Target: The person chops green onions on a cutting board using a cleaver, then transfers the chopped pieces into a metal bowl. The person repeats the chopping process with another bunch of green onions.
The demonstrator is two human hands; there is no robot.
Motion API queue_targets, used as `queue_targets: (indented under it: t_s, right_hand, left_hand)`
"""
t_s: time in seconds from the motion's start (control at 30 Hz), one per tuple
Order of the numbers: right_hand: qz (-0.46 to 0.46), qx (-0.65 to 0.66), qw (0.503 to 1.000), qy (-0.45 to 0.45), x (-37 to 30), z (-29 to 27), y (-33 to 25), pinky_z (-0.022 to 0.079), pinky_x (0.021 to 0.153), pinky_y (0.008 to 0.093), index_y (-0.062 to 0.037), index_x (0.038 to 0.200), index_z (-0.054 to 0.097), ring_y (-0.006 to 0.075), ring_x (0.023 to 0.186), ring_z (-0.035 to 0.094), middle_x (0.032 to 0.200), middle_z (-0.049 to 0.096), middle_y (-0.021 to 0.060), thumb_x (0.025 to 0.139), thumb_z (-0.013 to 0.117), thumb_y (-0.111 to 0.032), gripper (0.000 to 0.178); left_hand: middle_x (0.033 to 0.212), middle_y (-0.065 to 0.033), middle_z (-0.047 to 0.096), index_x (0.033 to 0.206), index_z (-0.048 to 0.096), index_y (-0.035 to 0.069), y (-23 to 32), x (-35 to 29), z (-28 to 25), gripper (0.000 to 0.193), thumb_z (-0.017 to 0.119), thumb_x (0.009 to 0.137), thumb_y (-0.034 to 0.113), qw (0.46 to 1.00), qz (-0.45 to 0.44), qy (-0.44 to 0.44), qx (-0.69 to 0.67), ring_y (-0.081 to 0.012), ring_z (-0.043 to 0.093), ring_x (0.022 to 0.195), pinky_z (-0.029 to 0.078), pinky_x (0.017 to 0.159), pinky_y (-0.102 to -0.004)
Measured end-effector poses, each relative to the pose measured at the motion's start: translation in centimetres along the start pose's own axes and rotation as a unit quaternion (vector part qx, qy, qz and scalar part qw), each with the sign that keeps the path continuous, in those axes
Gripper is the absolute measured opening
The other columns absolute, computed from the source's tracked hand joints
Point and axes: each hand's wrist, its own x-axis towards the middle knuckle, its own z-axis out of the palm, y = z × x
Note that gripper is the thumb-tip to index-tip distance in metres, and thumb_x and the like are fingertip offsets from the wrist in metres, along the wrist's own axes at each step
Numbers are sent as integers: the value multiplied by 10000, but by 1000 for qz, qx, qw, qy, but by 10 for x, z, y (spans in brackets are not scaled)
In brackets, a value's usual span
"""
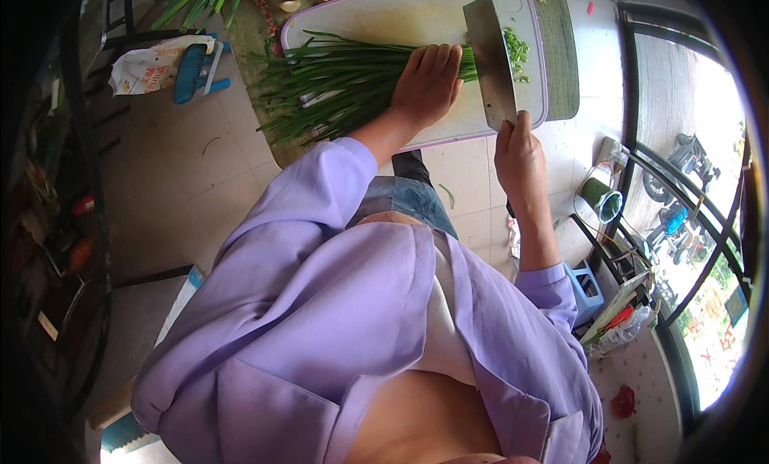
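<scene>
The right grip [521, 160] is closed round the handle of a cleaver [490, 64], with no gap showing between fingers and palm. The left grip [428, 88] is partly curled, its fingers close together over a bundle of green stalks [344, 72] near the cut end, pinning it down.

The cleaver is probably the heaviest thing in hand: stiff, broad and sharp along one long edge, so the handle is the only safe place to take it. The stalks look light, bendy and easily bruised, perhaps slippery if damp. They are best held where they lie tight together, under flat, tucked fingers; the loose leaf ends at the left fan out and would slip apart. The blade stands just beside the fingertips; whether it touches the stalks I cannot tell.

The bundle lies across a pale chopping board [448, 12] with a purple rim, its leaves spreading past the left edge onto the green worktop [563, 80]. Chopped green pieces [517, 52] sit on the board to the right of the blade.

Counted: one cleaver, one board, one bundle under the hand and a second bunch of greens [210, 1] at the upper left. At least two pale pieces [291, 6] lie beside the board's upper left corner. Single stalks and chopped bits are too many to count.
</scene>
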Motion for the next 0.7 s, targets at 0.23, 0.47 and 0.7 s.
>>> queue_targets:
  t_s: [0.23,0.47,0.7]
  right_hand:
    - [13,-50,998,-23,6,4,-13,446,516,520,-15,907,358,462,584,555,632,571,266,870,425,-89,106]
    - [29,-26,999,6,33,35,-4,435,554,552,-37,954,356,480,633,555,655,573,280,872,426,-115,134]
    - [-17,30,998,50,22,11,-4,416,503,523,-9,926,360,470,587,540,606,548,269,899,438,-125,142]
  left_hand:
    - [1167,-118,479,1225,432,7,2,0,-1,479,504,836,278,1000,-16,-19,15,-250,417,1114,300,976,-373]
    - [1157,-122,488,1204,464,11,2,0,2,483,526,816,293,1000,-3,6,28,-257,427,1110,292,989,-384]
    - [1105,-144,481,1207,427,-16,-2,2,3,516,533,778,251,1000,-1,16,-7,-273,442,1056,314,968,-398]
